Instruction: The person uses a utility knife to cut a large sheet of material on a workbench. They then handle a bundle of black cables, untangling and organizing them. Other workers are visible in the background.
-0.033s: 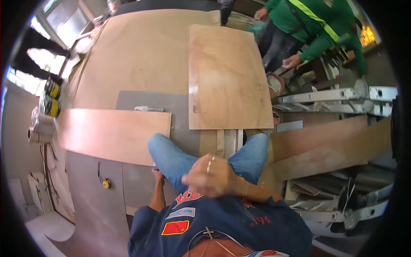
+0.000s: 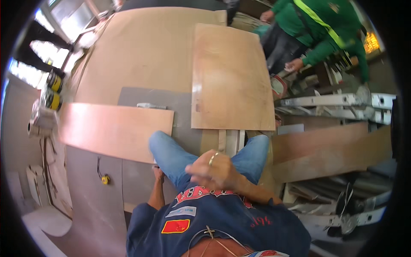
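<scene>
Through the head view I see red lettering, a white label and a red patch across the dark shirt. The narrow wooden board lies by the left knee, long axis left to right. The left hand is at its near corner, the right hand loosely curled above the lap; I can't tell either grip.

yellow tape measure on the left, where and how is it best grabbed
Grip the tape measure by its compact yellow body, probably from above with the left hand, which is nearer: nothing covers it, and a dark cord trails away from its far side.
</scene>
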The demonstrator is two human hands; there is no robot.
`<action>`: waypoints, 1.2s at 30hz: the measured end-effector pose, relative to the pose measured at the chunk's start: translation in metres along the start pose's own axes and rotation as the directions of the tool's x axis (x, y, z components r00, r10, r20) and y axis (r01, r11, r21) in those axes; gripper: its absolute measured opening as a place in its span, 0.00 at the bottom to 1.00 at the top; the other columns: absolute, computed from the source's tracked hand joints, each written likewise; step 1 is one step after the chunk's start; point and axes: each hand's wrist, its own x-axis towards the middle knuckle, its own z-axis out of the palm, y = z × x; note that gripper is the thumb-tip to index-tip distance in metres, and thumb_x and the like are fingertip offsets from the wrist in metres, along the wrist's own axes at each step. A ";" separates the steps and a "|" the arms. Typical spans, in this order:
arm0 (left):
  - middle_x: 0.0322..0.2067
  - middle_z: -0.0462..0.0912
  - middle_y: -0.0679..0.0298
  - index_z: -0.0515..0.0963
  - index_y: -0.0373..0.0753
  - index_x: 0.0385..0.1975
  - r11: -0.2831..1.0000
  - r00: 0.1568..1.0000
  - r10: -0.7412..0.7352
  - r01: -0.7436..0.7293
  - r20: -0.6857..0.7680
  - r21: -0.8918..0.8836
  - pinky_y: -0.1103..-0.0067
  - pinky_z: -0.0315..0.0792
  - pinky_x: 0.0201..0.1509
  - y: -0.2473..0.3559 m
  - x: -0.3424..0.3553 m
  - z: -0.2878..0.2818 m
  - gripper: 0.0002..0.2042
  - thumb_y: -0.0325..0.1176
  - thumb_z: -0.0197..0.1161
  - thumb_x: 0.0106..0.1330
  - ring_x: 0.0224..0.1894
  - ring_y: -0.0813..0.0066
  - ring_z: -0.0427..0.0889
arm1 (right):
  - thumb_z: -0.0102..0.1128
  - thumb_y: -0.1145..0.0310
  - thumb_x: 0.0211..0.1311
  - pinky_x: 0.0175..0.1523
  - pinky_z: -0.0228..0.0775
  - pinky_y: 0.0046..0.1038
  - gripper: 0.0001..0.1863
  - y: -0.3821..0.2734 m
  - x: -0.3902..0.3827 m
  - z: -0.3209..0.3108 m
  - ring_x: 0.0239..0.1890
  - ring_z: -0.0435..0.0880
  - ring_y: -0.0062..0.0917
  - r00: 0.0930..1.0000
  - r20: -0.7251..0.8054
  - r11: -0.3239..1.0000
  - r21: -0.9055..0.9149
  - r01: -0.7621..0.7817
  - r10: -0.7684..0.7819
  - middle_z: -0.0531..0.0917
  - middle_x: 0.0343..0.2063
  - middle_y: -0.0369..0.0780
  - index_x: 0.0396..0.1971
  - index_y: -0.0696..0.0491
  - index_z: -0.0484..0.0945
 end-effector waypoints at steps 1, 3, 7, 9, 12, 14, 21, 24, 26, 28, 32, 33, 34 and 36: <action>0.38 0.76 0.58 0.67 0.32 0.43 0.999 1.000 -0.001 0.002 -0.026 0.051 0.76 0.74 0.34 0.000 0.005 -0.001 0.25 0.43 0.70 0.57 0.37 0.72 0.77 | 0.68 0.71 0.56 0.37 0.74 0.31 0.14 0.011 -0.004 0.004 0.28 0.83 0.30 0.996 0.027 0.996 -0.005 -0.087 0.087 0.83 0.28 0.39 0.43 0.53 0.80; 0.38 0.77 0.58 0.69 0.31 0.45 0.986 0.991 0.009 0.013 -0.132 0.166 0.74 0.75 0.35 -0.009 0.008 -0.009 0.23 0.42 0.68 0.59 0.37 0.70 0.78 | 0.67 0.72 0.57 0.37 0.73 0.30 0.13 0.029 -0.017 0.014 0.29 0.83 0.31 0.963 0.113 0.968 -0.075 -0.238 0.245 0.83 0.29 0.39 0.43 0.53 0.80; 0.38 0.80 0.55 0.71 0.32 0.46 0.982 0.954 0.066 -0.011 -0.293 0.187 0.71 0.72 0.50 -0.025 -0.006 -0.005 0.23 0.45 0.64 0.60 0.44 0.63 0.78 | 0.65 0.70 0.59 0.39 0.71 0.33 0.12 0.049 -0.035 0.042 0.30 0.81 0.32 0.895 0.258 0.930 -0.155 -0.334 0.365 0.83 0.29 0.38 0.43 0.51 0.81; 0.43 0.81 0.49 0.73 0.33 0.48 0.945 0.946 0.232 -0.164 -0.226 0.284 0.70 0.72 0.53 -0.061 0.014 -0.025 0.21 0.43 0.61 0.62 0.48 0.60 0.79 | 0.64 0.71 0.59 0.38 0.71 0.33 0.12 0.047 -0.034 0.050 0.30 0.81 0.32 0.888 0.287 0.932 -0.158 -0.325 0.359 0.82 0.29 0.39 0.43 0.51 0.81; 0.40 0.83 0.49 0.73 0.34 0.50 0.980 0.883 0.104 -0.013 -0.458 0.198 0.69 0.76 0.47 -0.022 -0.008 -0.047 0.17 0.35 0.58 0.64 0.38 0.61 0.85 | 0.63 0.73 0.60 0.38 0.70 0.32 0.11 0.042 -0.043 0.068 0.30 0.80 0.31 0.850 0.344 0.916 -0.109 -0.387 0.400 0.82 0.29 0.39 0.44 0.53 0.80; 0.37 0.83 0.52 0.72 0.33 0.50 0.999 0.805 0.029 -0.034 -0.593 0.003 0.72 0.77 0.41 -0.033 -0.010 -0.083 0.17 0.33 0.58 0.64 0.33 0.67 0.84 | 0.63 0.74 0.61 0.38 0.70 0.31 0.11 0.041 -0.043 0.072 0.31 0.81 0.30 0.829 0.396 0.914 -0.085 -0.396 0.396 0.81 0.29 0.39 0.44 0.53 0.80; 0.36 0.79 0.62 0.69 0.37 0.53 0.976 0.738 -0.087 -0.072 -0.669 -0.206 0.81 0.75 0.29 -0.021 -0.003 -0.147 0.17 0.34 0.58 0.67 0.30 0.79 0.80 | 0.61 0.75 0.61 0.39 0.70 0.32 0.12 0.071 -0.034 0.091 0.31 0.80 0.32 0.771 0.514 0.922 -0.124 -0.367 0.376 0.81 0.30 0.40 0.46 0.53 0.80; 0.40 0.79 0.53 0.71 0.32 0.52 0.991 0.671 0.058 -0.128 -0.739 -0.039 0.69 0.75 0.50 -0.044 0.032 -0.158 0.20 0.34 0.60 0.62 0.43 0.60 0.80 | 0.60 0.75 0.62 0.40 0.71 0.33 0.12 0.073 -0.028 0.088 0.32 0.81 0.33 0.750 0.502 0.899 -0.170 -0.403 0.431 0.81 0.32 0.42 0.46 0.53 0.79; 0.45 0.77 0.48 0.71 0.31 0.52 0.966 0.547 0.216 -0.001 -0.809 0.257 0.65 0.69 0.60 0.023 0.022 -0.152 0.21 0.34 0.61 0.60 0.52 0.51 0.75 | 0.60 0.74 0.63 0.40 0.72 0.32 0.12 0.072 -0.043 0.089 0.33 0.82 0.33 0.740 0.428 0.853 -0.207 -0.479 0.519 0.82 0.33 0.43 0.47 0.54 0.79; 0.48 0.74 0.45 0.72 0.33 0.51 0.938 0.379 0.268 0.106 -0.886 0.330 0.63 0.66 0.62 0.034 0.026 -0.187 0.21 0.31 0.61 0.58 0.56 0.48 0.72 | 0.59 0.73 0.64 0.41 0.73 0.32 0.12 0.077 -0.061 0.079 0.34 0.82 0.33 0.738 0.345 0.814 -0.196 -0.548 0.580 0.82 0.35 0.44 0.47 0.54 0.79; 0.54 0.70 0.43 0.70 0.33 0.54 0.891 0.264 0.354 0.197 -0.897 0.409 0.61 0.64 0.65 0.043 0.028 -0.265 0.26 0.29 0.59 0.52 0.59 0.45 0.68 | 0.58 0.71 0.65 0.43 0.74 0.31 0.12 0.106 -0.094 0.062 0.36 0.83 0.33 0.604 0.439 0.744 -0.316 -0.589 0.665 0.82 0.37 0.45 0.48 0.54 0.78; 0.56 0.69 0.42 0.69 0.35 0.58 0.828 0.270 0.479 0.175 -0.835 0.532 0.62 0.62 0.68 0.030 0.033 -0.294 0.28 0.31 0.61 0.52 0.62 0.45 0.67 | 0.58 0.71 0.65 0.43 0.74 0.30 0.13 0.119 -0.098 0.060 0.37 0.83 0.34 0.573 0.477 0.738 -0.311 -0.599 0.666 0.82 0.38 0.45 0.48 0.55 0.78; 0.58 0.68 0.42 0.69 0.37 0.59 0.799 0.321 0.495 0.197 -0.808 0.568 0.62 0.61 0.69 0.038 0.038 -0.304 0.30 0.33 0.62 0.53 0.63 0.45 0.65 | 0.58 0.70 0.65 0.43 0.74 0.30 0.13 0.133 -0.104 0.065 0.38 0.83 0.34 0.556 0.469 0.717 -0.309 -0.625 0.687 0.82 0.38 0.45 0.48 0.55 0.78; 0.60 0.67 0.42 0.68 0.40 0.62 0.736 0.399 0.529 0.225 -0.749 0.639 0.61 0.61 0.69 0.048 0.041 -0.323 0.32 0.38 0.66 0.54 0.65 0.46 0.64 | 0.58 0.70 0.65 0.44 0.74 0.30 0.13 0.167 -0.111 0.076 0.39 0.83 0.35 0.528 0.460 0.683 -0.291 -0.669 0.714 0.82 0.38 0.45 0.48 0.56 0.78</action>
